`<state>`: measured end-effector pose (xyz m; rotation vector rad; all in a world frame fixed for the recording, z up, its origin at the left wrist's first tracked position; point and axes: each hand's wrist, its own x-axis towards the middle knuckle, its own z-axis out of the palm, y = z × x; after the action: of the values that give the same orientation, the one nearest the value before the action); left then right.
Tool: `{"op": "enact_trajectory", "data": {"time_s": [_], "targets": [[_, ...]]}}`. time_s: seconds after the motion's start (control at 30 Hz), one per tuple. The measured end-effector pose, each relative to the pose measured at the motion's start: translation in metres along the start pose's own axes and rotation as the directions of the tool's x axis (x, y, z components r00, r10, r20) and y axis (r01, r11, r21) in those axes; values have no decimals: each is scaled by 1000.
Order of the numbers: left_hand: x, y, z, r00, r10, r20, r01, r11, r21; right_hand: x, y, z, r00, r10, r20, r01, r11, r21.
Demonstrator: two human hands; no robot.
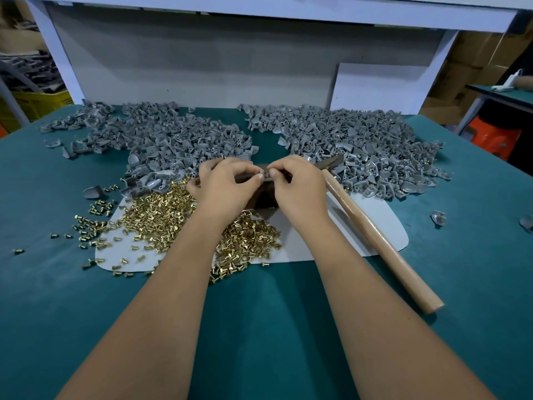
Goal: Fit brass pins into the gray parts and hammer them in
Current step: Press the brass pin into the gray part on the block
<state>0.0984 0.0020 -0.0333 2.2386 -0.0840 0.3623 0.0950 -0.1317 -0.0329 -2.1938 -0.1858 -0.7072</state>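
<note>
My left hand [227,186] and my right hand [297,186] meet over a dark metal block [261,197] at the table's middle. Between their fingertips sits a small gray part [263,172], pinched from both sides; whether a pin is in it I cannot tell. Brass pins [161,215] lie heaped on a white sheet [317,241] below my left hand. A hammer with a wooden handle [375,238] lies to the right of my right hand, its head hidden behind that hand.
Two big heaps of gray parts cover the back of the green table: a left heap [161,140] and a right heap [354,145]. Loose pins [86,226] scatter left of the sheet. A white board [380,85] leans at the back right.
</note>
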Motion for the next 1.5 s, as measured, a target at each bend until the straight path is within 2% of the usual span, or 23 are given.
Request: {"op": "enact_trajectory", "data": {"time_s": [0.13, 0.3, 0.53, 0.67, 0.8, 1.17, 1.27, 1.43, 1.5], "targets": [[1, 1, -2, 999, -32, 30, 36, 988, -149, 2, 1, -4, 996, 79, -45, -73, 988, 133], [4, 2, -2, 997, -62, 46, 71, 975, -212, 4, 1, -3, 995, 100, -26, -96, 987, 133], [1, 1, 0, 1000, 6, -4, -6, 992, -123, 6, -3, -5, 994, 103, 36, -106, 990, 93], [1, 2, -1, 1000, 13, -7, -13, 997, -79, 8, -6, -3, 992, 90, 89, -88, 996, -25], [0, 3, -2, 1000, 20, -4, -20, 998, -57, 9, -8, -2, 992, 92, 86, -82, 990, -110], [0, 2, -1, 1000, 12, -21, -13, 1000, -21, 16, -14, -3, 973, 207, 107, -193, 974, -122], [1, 1, 0, 1000, 28, -5, -28, 997, -74, 13, -14, -2, 974, 199, 106, -186, 975, -117], [-2, 2, 1, 999, 26, -34, -27, 999, -17, 9, -19, -14, 969, 140, 202, -119, 987, -111], [-3, 1, 2, 999, 18, -32, -18, 1000, 0, 4, -18, -28, 972, 158, 174, -134, 980, -144]]}}
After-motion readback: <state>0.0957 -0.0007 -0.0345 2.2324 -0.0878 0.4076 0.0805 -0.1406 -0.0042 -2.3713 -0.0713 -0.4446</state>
